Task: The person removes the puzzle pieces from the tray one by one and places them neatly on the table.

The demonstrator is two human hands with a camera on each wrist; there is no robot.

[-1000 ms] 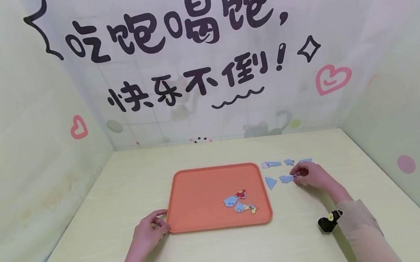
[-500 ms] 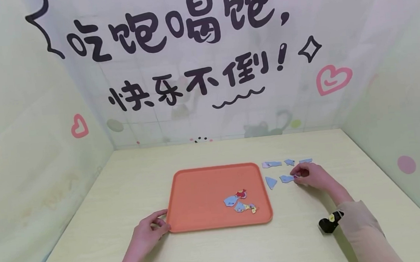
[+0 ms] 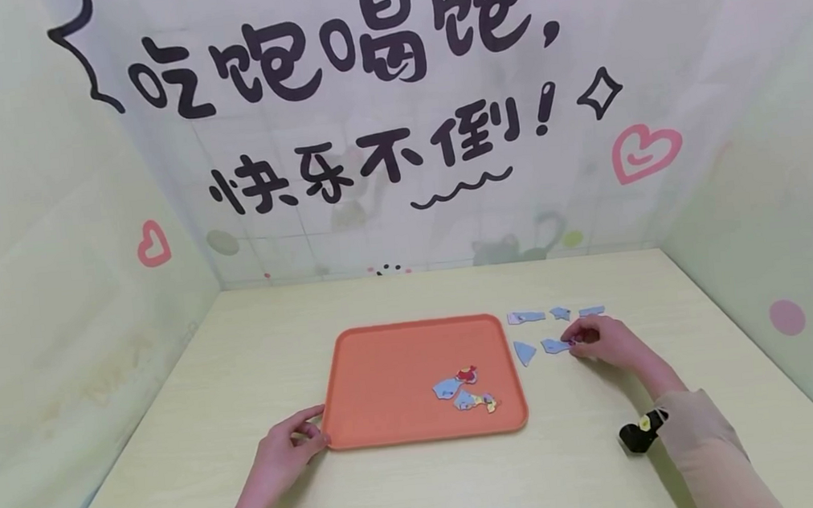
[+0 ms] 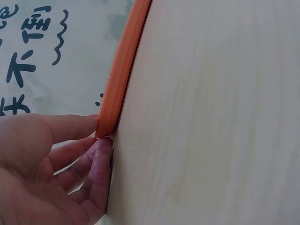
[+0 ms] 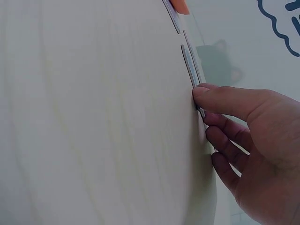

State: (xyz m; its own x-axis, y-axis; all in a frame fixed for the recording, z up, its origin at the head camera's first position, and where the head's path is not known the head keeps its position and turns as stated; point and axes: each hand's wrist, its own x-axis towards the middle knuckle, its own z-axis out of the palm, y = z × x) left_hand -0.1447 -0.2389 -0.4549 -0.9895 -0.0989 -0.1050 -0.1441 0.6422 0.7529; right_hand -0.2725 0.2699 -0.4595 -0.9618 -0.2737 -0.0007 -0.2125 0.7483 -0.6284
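An orange tray lies on the table. At its front left corner my left hand touches the rim; in the left wrist view the thumb and fingertips of that hand meet at the tray's edge. Right of the tray, my right hand pinches the right end of a flat blue piece. The right wrist view has the thumb and index finger of this hand on the thin piece, low at the table, its covered end hidden.
Joined-looking blue, red and yellow pieces lie in the tray's right part. Near my right hand are a blue triangle and a back row of pieces. A black object is beside the right sleeve. Fabric walls surround the table.
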